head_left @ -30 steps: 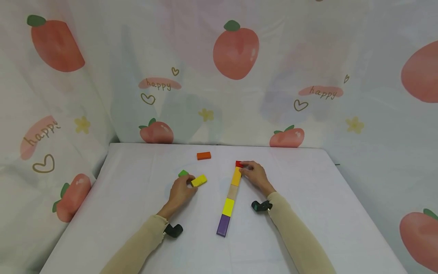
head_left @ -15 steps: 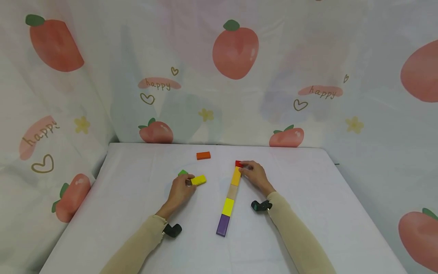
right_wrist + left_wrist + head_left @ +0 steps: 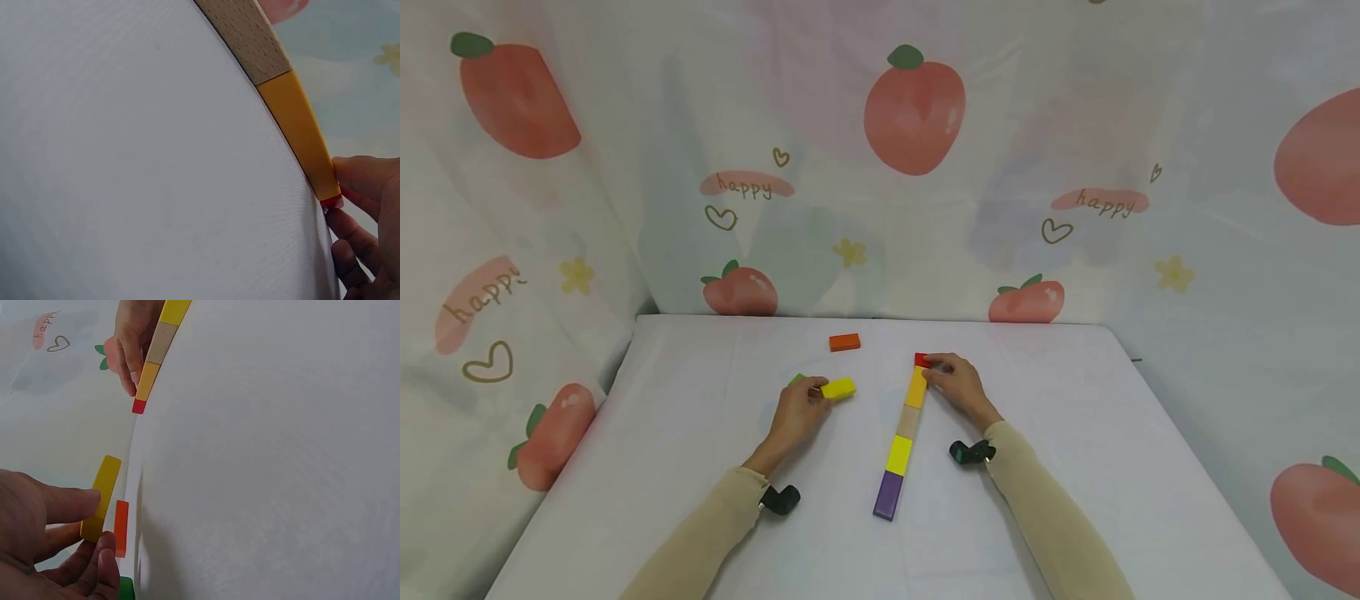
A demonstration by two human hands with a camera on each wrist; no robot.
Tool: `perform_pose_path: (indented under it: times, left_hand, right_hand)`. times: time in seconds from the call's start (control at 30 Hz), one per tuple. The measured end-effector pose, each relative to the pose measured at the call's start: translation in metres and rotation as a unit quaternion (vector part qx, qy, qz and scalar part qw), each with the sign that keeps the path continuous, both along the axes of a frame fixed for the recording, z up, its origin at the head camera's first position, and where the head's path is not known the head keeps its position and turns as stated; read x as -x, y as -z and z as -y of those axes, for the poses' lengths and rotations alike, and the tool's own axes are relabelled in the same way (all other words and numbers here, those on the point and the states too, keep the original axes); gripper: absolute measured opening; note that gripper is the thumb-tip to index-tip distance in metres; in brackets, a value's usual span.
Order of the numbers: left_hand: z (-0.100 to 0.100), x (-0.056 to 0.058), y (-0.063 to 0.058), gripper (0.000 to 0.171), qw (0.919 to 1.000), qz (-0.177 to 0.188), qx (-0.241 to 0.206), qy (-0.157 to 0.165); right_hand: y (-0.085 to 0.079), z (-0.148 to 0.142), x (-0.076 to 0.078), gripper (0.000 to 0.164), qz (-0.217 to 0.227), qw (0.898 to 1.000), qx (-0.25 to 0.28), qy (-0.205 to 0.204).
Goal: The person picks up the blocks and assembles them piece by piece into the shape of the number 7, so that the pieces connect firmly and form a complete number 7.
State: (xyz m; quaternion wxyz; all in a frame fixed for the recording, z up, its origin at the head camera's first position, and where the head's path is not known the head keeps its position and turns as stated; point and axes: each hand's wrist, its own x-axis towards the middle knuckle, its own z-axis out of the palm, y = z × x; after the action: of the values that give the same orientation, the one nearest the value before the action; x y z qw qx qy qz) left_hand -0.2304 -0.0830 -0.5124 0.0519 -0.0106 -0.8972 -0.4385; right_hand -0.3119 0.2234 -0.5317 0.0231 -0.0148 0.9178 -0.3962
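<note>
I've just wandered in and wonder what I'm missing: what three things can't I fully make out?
Green block: head view, mostly hidden by the left hand.
Red block: head view, partly covered by the right hand.
Wooden block: right wrist view, cut off by the top edge.

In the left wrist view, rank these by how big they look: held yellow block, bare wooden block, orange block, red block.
1. Held yellow block, probably helped by nearness to the camera.
2. Wooden block and orange block: too alike to rank.
3. Red block, smallest.
</note>
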Motion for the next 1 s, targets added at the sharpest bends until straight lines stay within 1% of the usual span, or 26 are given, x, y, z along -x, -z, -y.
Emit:
perform_pose_path:
  times: [0.27,0.5,0.7,0.87,1.0]
  left_hand:
    - [-0.005,0.008,-0.001,0.037,0.9997,0.013,-0.019,-0.006]
    - [-0.009,0.014,-0.003,0.036,0.9998,0.007,-0.017,0.000]
    - [-0.015,0.023,-0.002,0.035,0.9998,0.005,-0.019,0.003]
    - [-0.020,0.029,-0.002,0.035,0.9993,-0.004,-0.037,0.008]
    - [-0.025,0.032,0.000,0.035,0.9989,-0.001,-0.046,0.011]
  right_hand:
    - [0.002,0.000,0.001,0.040,-0.005,1.000,-0.008,0.003]
    - [0.003,0.001,0.001,0.039,-0.015,1.000,-0.012,0.002]
    - [0.002,0.001,0.000,0.039,-0.016,1.000,-0.012,0.000]
    - [0.001,0.001,-0.001,0.038,-0.014,1.000,-0.013,0.003]
    - [-0.001,0.002,-0.004,0.037,-0.012,1.000,-0.007,0.002]
